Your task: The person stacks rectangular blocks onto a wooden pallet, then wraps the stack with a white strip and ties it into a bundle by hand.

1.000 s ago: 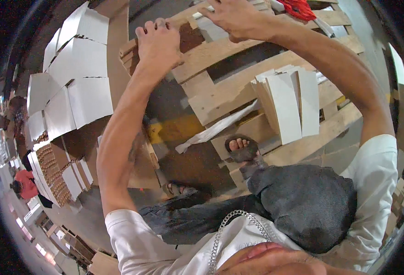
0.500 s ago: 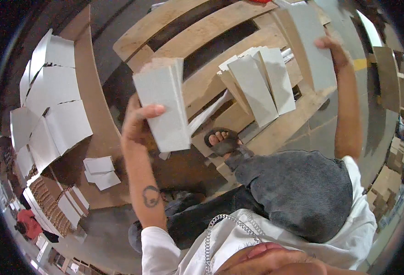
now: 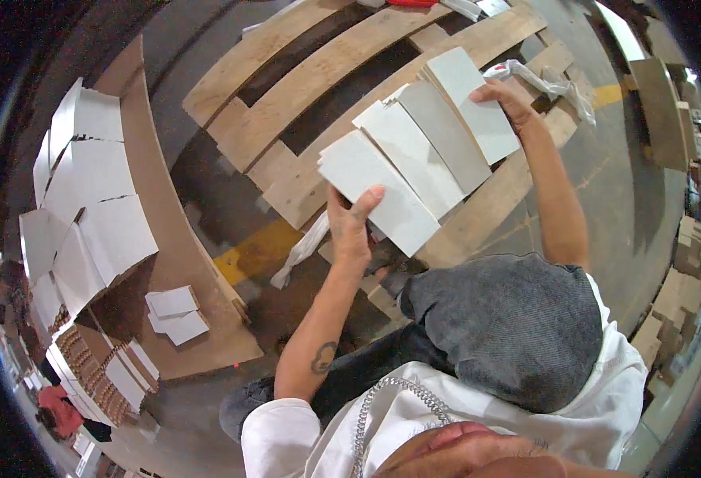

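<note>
Above the wooden pallet (image 3: 318,80), several stacks of white rectangular boards sit side by side in a slanting row. My left hand (image 3: 353,221) is closed on the nearest-left stack (image 3: 382,190), thumb on top and the other fingers hidden beneath. At the right end, my right hand (image 3: 506,102) grips another stack (image 3: 470,99), its thumb on the upper face. Between them lie a middle white stack (image 3: 414,151) and a greyer stack (image 3: 446,131), their edges touching or overlapping.
At left, a brown cardboard sheet (image 3: 155,143) carries many white boards (image 3: 87,175) and a small loose pair (image 3: 177,315). Crumpled clear plastic (image 3: 565,92) lies on the pallet's right end. A white strip (image 3: 302,251) hangs near the pallet's near-left corner. A person in red (image 3: 60,410) is far left.
Both hands have brought their stacks inward against the middle ones, the left moving right and the right moving left and down. The view has shifted slightly.
</note>
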The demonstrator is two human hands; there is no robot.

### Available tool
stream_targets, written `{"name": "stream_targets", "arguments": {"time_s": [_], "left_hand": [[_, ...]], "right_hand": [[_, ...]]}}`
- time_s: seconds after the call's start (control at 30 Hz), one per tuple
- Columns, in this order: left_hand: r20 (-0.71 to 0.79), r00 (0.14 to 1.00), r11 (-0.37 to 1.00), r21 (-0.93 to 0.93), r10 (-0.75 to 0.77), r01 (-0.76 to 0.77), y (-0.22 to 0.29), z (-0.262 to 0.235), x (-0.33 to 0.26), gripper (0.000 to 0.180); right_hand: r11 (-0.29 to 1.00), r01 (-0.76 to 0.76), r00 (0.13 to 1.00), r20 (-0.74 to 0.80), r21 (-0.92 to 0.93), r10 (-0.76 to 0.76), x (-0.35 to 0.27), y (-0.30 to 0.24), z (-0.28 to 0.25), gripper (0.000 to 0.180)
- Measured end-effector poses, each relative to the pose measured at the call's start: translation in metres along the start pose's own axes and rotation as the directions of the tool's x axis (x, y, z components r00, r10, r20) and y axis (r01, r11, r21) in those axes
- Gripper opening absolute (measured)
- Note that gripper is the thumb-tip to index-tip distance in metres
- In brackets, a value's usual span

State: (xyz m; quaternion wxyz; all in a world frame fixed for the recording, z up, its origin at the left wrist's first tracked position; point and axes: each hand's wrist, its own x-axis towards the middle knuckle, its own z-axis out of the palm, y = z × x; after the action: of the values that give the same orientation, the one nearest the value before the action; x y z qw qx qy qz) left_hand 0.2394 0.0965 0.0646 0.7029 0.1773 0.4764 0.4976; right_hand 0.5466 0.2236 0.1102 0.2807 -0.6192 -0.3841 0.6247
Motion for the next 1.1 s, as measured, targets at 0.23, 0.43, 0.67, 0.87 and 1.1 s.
{"name": "stream_targets", "arguments": {"time_s": [0.23,0.43,0.67,0.87,1.1], "left_hand": [[0.008,0.999,0.999,0.025,-0.038,0.038,-0.001,-0.011,0.003,0.084],[0.02,0.999,0.999,-0.009,-0.045,0.045,0.018,-0.069,0.014,0.081],[-0.03,0.992,0.983,-0.141,-0.124,0.119,-0.044,-0.036,0.039,0.074],[-0.017,0.995,0.989,-0.118,-0.097,0.094,-0.068,-0.022,0.053,0.078],[-0.154,0.984,0.968,0.217,-0.094,0.126,-0.083,-0.022,0.052,0.101]], "right_hand": [[0.99,-0.014,0.999,-0.042,-0.14,0.008,-0.007,-0.005,-0.022,0.064],[0.996,0.034,0.99,-0.142,0.088,-0.021,-0.035,-0.003,-0.039,0.061],[0.975,0.026,0.988,-0.154,0.222,0.009,-0.014,0.015,-0.049,0.059],[0.962,0.053,0.989,-0.15,0.267,-0.013,-0.016,0.01,-0.059,0.06],[0.958,0.128,0.987,-0.131,0.256,-0.097,-0.066,-0.014,-0.003,0.069]]}}
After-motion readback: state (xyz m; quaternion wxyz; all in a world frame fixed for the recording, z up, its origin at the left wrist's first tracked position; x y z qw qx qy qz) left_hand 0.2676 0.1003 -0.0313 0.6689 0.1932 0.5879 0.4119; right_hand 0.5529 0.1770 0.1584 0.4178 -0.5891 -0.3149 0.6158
